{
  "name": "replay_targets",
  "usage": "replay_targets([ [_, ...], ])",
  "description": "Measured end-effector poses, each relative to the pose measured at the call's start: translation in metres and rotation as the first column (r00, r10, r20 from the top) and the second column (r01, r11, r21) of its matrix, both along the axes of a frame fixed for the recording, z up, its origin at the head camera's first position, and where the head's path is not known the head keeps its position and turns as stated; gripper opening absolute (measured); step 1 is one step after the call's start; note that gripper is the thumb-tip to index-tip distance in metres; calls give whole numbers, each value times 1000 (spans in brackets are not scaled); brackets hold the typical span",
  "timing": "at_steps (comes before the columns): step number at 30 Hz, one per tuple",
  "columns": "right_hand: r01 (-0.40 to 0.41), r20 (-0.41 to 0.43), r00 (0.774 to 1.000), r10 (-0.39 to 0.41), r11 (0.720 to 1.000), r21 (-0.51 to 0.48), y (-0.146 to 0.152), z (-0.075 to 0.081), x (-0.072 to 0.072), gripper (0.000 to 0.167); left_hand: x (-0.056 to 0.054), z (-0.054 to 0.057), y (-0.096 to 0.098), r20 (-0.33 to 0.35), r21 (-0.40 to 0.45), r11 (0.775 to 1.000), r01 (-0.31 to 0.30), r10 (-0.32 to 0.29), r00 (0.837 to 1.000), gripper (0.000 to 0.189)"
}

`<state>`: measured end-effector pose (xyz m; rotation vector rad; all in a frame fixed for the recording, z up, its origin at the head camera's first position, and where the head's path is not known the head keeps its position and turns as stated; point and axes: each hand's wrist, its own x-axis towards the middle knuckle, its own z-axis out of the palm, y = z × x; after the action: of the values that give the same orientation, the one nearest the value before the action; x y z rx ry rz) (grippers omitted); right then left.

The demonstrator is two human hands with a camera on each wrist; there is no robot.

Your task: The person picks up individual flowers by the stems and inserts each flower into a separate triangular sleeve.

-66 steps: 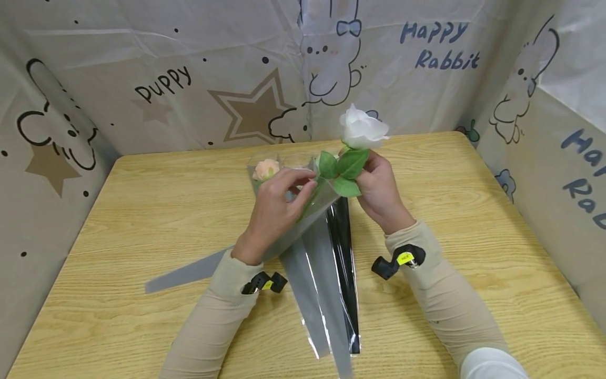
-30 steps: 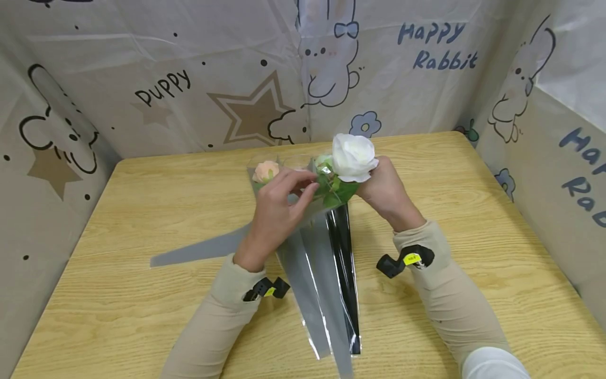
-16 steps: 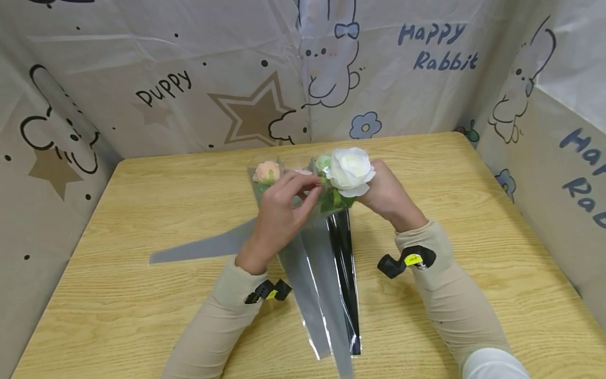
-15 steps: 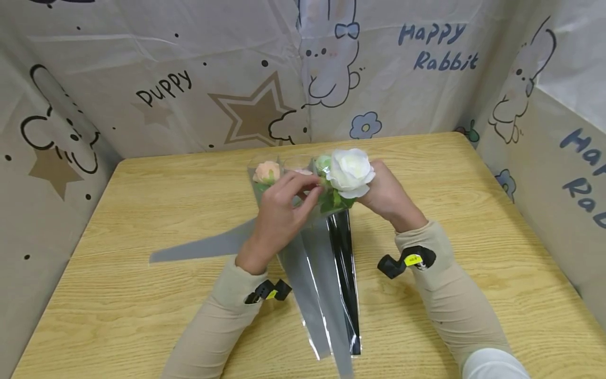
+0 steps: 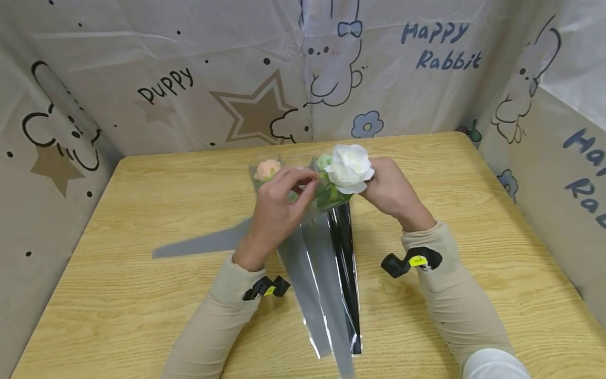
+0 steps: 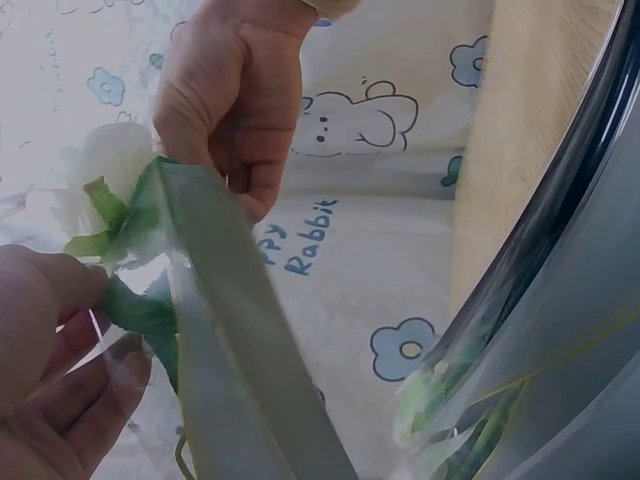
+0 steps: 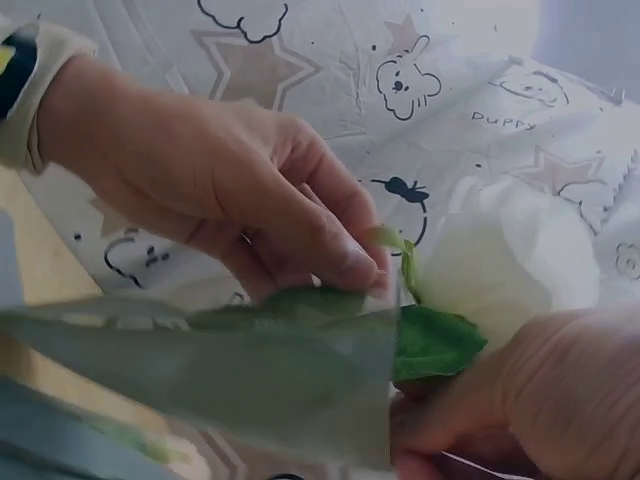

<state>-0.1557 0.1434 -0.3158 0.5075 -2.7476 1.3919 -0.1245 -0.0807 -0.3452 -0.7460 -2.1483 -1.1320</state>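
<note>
A white artificial rose point(image 5: 350, 168) stands out of the wide mouth of a grey-and-clear tapered flower sleeve point(image 7: 250, 380), its green leaves point(image 7: 435, 342) partly inside the mouth. My left hand point(image 5: 279, 210) pinches the sleeve's clear edge between thumb and fingers, as the left wrist view shows. My right hand point(image 5: 393, 187) is beside the bloom, fingers curled at the sleeve's other corner; in the head view the bloom hides its fingertips. In the left wrist view its thumb and fingers lie on either side of that corner. The sleeve's narrow tail point(image 5: 203, 245) points left beneath my left forearm.
Several more sleeves point(image 5: 314, 284) lie fanned on the wooden table point(image 5: 156, 200) below, one with a black side point(image 5: 345, 263). A peach rose point(image 5: 268, 170) and a pale green bloom point(image 5: 324, 161) show at their far ends. A printed cloth point(image 5: 165, 42) walls the back and sides.
The white rose has come down, its leaves passing into the sleeve's mouth, and its bloom now faces the camera more. My right hand has shifted down and right. The sleeve's tail has swung up slightly.
</note>
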Motion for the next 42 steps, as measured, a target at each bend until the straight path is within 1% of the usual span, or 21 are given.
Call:
replay_targets([
  [3,58,-58,997,-56,998,35,4,3,0,25,0,2,-1,-3,12,1000,-15,15,1000,14],
  [6,82,-86,993,-79,996,30,8,6,-2,31,0,3,-2,-1,36,999,-33,33,999,15],
  [10,88,-50,995,-87,996,15,11,12,-1,42,0,5,-3,1,56,997,-52,52,999,15],
  [13,78,-43,996,-77,997,23,11,13,0,47,0,5,-3,-2,62,996,-56,57,998,14],
  [20,35,-108,994,-22,992,121,5,10,3,34,1,6,-2,7,66,996,-61,60,998,14],
  [24,31,-128,992,-11,987,155,2,7,3,36,2,6,-2,18,63,996,-56,55,998,14],
  [27,37,-95,995,-22,986,160,2,7,1,40,2,5,-2,14,61,996,-70,70,997,14],
  [30,36,-23,999,-33,990,138,7,7,-2,44,2,5,-3,2,66,993,-97,97,995,14],
  [32,28,20,999,-31,993,114,10,7,-4,43,1,5,-4,-5,71,991,-114,114,993,14],
  [35,14,71,997,-21,995,95,13,6,-6,38,1,5,-5,-15,80,989,-122,124,992,15],
  [39,-33,101,995,15,983,180,13,4,-8,29,0,6,-5,-25,95,988,-123,126,992,14],
  [41,-95,131,989,66,969,229,13,2,-8,25,-1,6,-5,-25,106,987,-124,127,992,15],
  [42,-132,157,983,97,963,234,12,1,-8,24,-1,6,-5,-24,112,986,-125,128,992,15],
])
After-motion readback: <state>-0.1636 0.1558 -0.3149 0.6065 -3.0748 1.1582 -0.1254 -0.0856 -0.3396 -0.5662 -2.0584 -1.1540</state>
